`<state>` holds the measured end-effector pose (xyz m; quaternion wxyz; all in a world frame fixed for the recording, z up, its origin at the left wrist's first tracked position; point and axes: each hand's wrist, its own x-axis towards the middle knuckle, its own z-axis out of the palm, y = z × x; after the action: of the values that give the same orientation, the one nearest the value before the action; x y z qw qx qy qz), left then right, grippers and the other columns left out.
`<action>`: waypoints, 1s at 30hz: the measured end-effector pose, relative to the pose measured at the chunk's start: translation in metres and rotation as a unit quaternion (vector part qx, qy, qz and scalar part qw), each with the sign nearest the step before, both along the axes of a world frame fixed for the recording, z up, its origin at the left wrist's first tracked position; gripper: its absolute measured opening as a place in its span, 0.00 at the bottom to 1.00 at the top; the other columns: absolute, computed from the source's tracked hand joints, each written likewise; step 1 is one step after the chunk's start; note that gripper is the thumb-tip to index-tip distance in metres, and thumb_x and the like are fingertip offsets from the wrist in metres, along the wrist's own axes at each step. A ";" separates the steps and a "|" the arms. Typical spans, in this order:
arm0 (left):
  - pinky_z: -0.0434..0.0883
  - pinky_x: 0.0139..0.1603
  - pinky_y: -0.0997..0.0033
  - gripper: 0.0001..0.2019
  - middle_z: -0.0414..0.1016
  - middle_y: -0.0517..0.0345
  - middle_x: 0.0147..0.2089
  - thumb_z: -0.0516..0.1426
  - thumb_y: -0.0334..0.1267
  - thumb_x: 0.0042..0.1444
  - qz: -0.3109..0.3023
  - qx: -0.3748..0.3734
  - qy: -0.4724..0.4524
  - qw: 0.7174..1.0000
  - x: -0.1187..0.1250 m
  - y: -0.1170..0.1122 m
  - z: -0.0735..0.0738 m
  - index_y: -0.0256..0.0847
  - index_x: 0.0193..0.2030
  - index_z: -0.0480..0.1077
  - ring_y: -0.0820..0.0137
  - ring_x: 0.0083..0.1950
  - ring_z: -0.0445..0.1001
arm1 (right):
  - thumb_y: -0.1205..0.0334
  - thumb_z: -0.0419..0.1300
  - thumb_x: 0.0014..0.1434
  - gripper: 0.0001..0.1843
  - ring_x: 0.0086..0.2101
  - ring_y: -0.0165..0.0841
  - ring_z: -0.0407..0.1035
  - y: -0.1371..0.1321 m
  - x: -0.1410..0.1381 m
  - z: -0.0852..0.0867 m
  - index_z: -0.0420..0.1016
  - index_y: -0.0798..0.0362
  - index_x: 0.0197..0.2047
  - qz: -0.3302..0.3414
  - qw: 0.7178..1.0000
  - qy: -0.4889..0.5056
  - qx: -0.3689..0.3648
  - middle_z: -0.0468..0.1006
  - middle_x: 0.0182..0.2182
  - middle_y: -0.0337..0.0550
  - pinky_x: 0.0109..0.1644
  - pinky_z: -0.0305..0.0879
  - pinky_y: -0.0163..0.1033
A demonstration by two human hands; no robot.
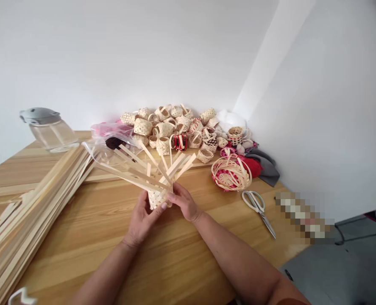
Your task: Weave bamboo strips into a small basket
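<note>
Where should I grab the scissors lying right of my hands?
Grip the white looped handles of the scissors from above, coming from the left with your right hand: they lie flat, handles nearest your hands, blades pointing off to the lower right.

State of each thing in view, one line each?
Small woven bamboo basket: unfinished, strips splayed loose.
Left hand: gripping basket.
Right hand: gripping basket.
Scissors: blades shut.
Round pink-trimmed basket: unfinished, strip ends loose.
Bamboo strips: stacked flat.
Glass jar: grey lid on.
</note>
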<state>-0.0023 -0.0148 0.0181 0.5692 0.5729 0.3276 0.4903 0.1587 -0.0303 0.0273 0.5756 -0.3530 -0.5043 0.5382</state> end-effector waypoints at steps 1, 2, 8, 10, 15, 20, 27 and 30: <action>0.70 0.60 0.57 0.32 0.75 0.49 0.57 0.69 0.46 0.51 0.020 -0.004 -0.002 1.000 0.000 0.001 0.000 0.41 0.60 0.64 0.56 0.58 0.73 | 0.50 0.67 0.59 0.26 0.48 0.40 0.73 0.000 -0.001 -0.002 0.74 0.47 0.59 -0.032 0.999 -0.021 0.007 0.80 0.48 0.43 0.50 0.71 0.42; 0.70 0.60 0.57 0.32 0.75 0.49 0.55 0.69 0.46 0.50 0.043 -0.008 -0.003 0.999 0.000 0.002 0.000 0.41 0.60 0.65 0.57 0.57 0.74 | 0.50 0.68 0.58 0.31 0.47 0.39 0.73 0.000 -0.002 -0.004 0.70 0.46 0.62 -0.074 0.996 -0.041 0.015 0.79 0.49 0.44 0.47 0.72 0.40; 0.70 0.58 0.60 0.33 0.75 0.50 0.54 0.69 0.49 0.50 0.096 -0.018 0.000 0.995 -0.002 0.012 -0.007 0.40 0.59 0.66 0.59 0.55 0.74 | 0.51 0.63 0.64 0.36 0.28 0.28 0.71 0.005 0.019 0.015 0.57 0.43 0.71 -0.324 0.943 0.003 0.073 0.73 0.41 0.40 0.34 0.71 0.37; 0.71 0.56 0.60 0.33 0.76 0.50 0.53 0.69 0.50 0.49 0.095 -0.023 -0.002 0.995 -0.002 0.012 -0.007 0.40 0.58 0.66 0.59 0.54 0.74 | 0.52 0.62 0.63 0.34 0.27 0.27 0.71 0.008 0.036 0.026 0.58 0.43 0.70 -0.387 0.918 0.035 0.078 0.71 0.41 0.38 0.33 0.70 0.37; 0.71 0.58 0.60 0.35 0.74 0.49 0.56 0.70 0.49 0.48 0.098 -0.028 -0.024 0.995 -0.001 0.011 -0.007 0.41 0.60 0.65 0.59 0.57 0.74 | 0.51 0.61 0.61 0.24 0.39 0.33 0.72 0.015 0.061 0.031 0.70 0.52 0.58 -0.504 0.862 0.012 0.050 0.74 0.43 0.44 0.42 0.69 0.39; 0.69 0.60 0.59 0.34 0.73 0.49 0.58 0.69 0.48 0.50 0.109 -0.031 -0.027 0.993 -0.001 0.014 -0.009 0.42 0.61 0.64 0.58 0.59 0.72 | 0.51 0.64 0.59 0.26 0.46 0.39 0.72 0.010 0.046 0.024 0.73 0.52 0.58 -0.417 0.885 -0.194 0.078 0.79 0.46 0.49 0.47 0.67 0.41; 0.70 0.60 0.57 0.35 0.73 0.46 0.59 0.68 0.49 0.51 0.096 -0.016 -0.023 0.995 0.001 0.013 -0.009 0.41 0.62 0.62 0.57 0.59 0.73 | 0.39 0.48 0.69 0.33 0.29 0.35 0.73 0.005 0.037 0.024 0.84 0.55 0.36 -0.291 0.946 -0.135 0.038 0.78 0.23 0.44 0.39 0.67 0.40; 0.70 0.61 0.56 0.36 0.72 0.44 0.61 0.68 0.49 0.50 0.102 -0.017 -0.030 0.994 0.002 0.014 -0.009 0.41 0.63 0.61 0.56 0.61 0.73 | 0.39 0.49 0.69 0.33 0.27 0.34 0.72 0.001 0.032 0.024 0.84 0.53 0.30 -0.285 0.947 -0.139 0.049 0.78 0.22 0.44 0.36 0.66 0.39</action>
<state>-0.0004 -0.0012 0.0089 0.5355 0.5123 0.3752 0.5568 0.1904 -0.0288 0.0515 0.6457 -0.5250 -0.4835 0.2715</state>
